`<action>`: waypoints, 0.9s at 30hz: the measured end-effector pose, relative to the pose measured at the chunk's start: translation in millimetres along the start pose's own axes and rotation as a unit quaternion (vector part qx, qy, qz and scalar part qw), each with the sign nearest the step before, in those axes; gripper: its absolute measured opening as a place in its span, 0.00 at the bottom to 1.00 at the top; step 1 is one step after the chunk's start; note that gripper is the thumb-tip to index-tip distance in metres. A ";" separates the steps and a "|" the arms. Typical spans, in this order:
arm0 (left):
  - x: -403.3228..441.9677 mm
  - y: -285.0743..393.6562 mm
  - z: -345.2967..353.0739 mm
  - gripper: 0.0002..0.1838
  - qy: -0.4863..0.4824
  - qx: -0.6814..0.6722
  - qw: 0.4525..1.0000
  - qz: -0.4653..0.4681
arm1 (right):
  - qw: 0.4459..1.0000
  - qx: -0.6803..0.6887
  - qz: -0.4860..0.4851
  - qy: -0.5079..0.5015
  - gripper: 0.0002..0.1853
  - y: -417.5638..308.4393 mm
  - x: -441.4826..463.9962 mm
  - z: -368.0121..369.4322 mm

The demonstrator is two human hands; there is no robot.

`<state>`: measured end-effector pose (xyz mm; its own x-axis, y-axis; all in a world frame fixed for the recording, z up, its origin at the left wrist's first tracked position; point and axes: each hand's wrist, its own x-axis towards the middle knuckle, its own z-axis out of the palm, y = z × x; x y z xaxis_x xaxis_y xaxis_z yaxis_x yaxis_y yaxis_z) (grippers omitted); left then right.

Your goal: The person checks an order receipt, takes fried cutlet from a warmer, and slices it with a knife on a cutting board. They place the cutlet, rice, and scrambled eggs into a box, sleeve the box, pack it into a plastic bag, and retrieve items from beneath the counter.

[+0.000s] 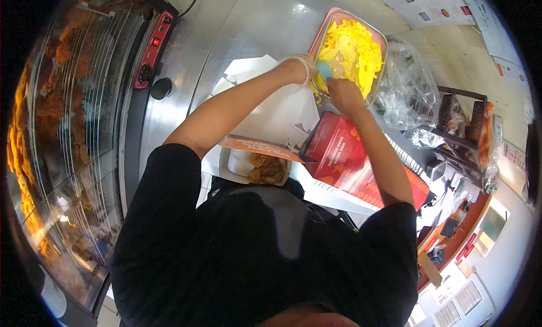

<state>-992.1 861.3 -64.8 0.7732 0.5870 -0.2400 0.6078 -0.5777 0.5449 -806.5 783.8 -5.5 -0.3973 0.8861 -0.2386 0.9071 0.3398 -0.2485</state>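
Note:
A metal tray (385,44) with shredded-looking yellow food (357,53) stands at the counter's back. My right hand (345,94) is closed at its near edge, around a light-blue tool (324,69) whose shape is mostly hidden. Beside the tray's left edge, my left hand (298,71) has clear plastic around it, perhaps a glove or bag; its fingers are hidden. Below my arms lies a white open carton (282,115). Nearer my body, an open box (228,171) with an orange printed flap (262,147) holds brown fried pieces (266,170).
Red printed boxes (341,152) are stacked right of the carton. Clear plastic bags (403,81) lie right of the tray, near a dark rack (466,123). At left stands a glass food cabinet (68,129) with a red control panel (153,47). A black round object (161,88) sits beside it.

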 end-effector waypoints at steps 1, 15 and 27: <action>-2.6 4.3 -4.9 0.11 0.004 -0.027 0.999 -0.036 | 1.000 -0.019 -0.015 -0.017 0.10 6.0 -4.5 -2.6; 3.1 8.9 -2.1 0.16 0.056 -0.073 0.988 -0.121 | 0.985 -0.129 -0.053 -0.098 0.07 8.4 -29.0 -36.6; -0.9 23.1 -12.5 0.14 0.085 -0.129 0.971 -0.184 | 0.996 -0.027 0.048 -0.072 0.12 24.1 -24.8 -45.9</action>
<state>-981.0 854.6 -42.0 0.4574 0.8250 -0.3319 0.7546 -0.1626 0.6358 -768.4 784.5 37.5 -0.3199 0.8624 -0.3924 0.9467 0.2747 -0.1680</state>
